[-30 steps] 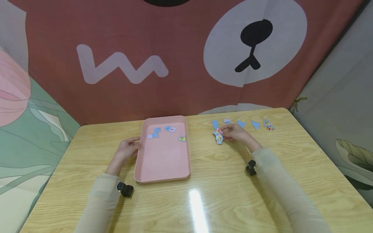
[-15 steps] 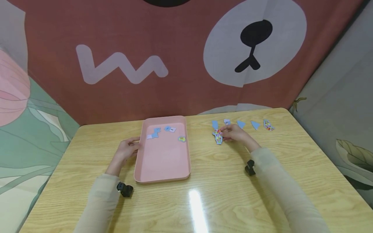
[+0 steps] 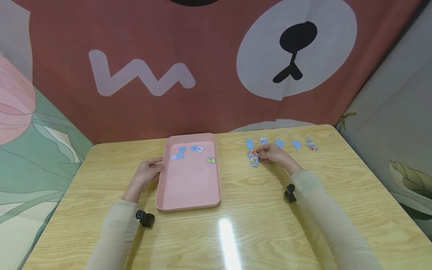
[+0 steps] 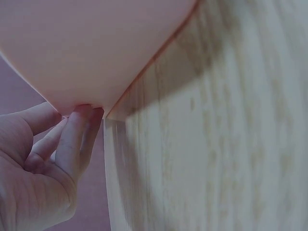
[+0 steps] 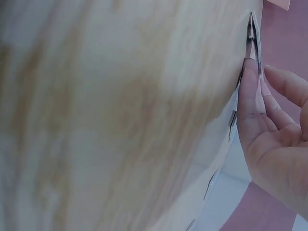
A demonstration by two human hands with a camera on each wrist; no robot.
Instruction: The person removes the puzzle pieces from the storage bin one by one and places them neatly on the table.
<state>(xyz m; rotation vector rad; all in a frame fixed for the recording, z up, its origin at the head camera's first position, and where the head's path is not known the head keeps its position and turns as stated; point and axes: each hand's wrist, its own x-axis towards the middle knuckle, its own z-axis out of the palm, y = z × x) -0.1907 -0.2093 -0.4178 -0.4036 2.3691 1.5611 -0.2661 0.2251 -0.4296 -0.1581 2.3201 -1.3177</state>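
My left hand [image 3: 146, 174] is at the left side of a shallow pink tray [image 3: 189, 187]. In the left wrist view its thumb lies at the rim, with the fingertips [image 4: 81, 113] against the outer wall. Right of the tray, my right hand [image 3: 275, 155] pinches the edge of a thin, multicoloured puzzle piece [image 3: 253, 159] with a light-blue border. From the right wrist, that piece appears edge-on and tilted, one finger beneath it. A plain blue piece [image 3: 249, 144] lies just behind it; whether the two touch I cannot tell.
Along the table's back right lie a lilac-and-blue piece [image 3: 263, 140], two blue triangular pieces [image 3: 296, 144] and another multicoloured piece [image 3: 311, 144]. Inside the tray are several blue and lilac pieces [image 3: 180, 155] and a yellow-green one [image 3: 210, 160]. A bear-print curtain [image 3: 216, 105] hangs behind the table.
The multicoloured piece has shifted very slightly under my right hand, close to the blue piece behind it. My left hand and the tray stay in place.
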